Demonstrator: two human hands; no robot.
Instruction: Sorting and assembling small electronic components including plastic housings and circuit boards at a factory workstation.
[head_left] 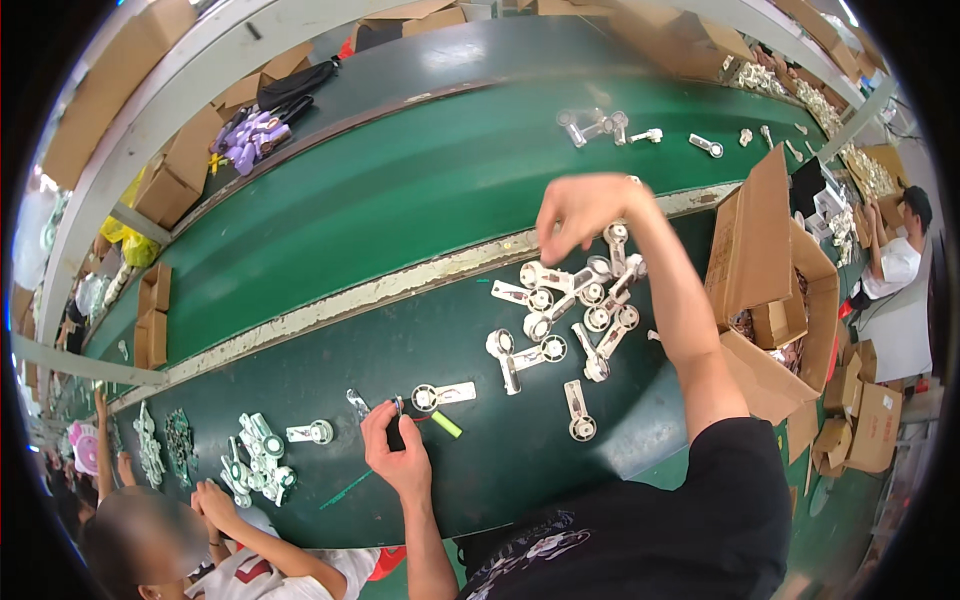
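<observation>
My left hand is closed with thumb and fingers around a small dark part, mostly hidden by the fingers. Just right of it lies a green cylindrical battery, with a thin red wire between it and the hand. A white handheld-fan housing half rests beyond the battery, and a small greyish part lies beyond the fingertips. My right hand is raised over the far side of a pile of white fan housings. Its fingers bend downward and are smeared by motion, so whatever they may hold is unclear.
A green conveyor belt runs behind a worn metal rail, carrying several fan parts. An open cardboard box stands right of my forearm. A co-worker sits at my left beside a housing pile. A single housing lies nearer me.
</observation>
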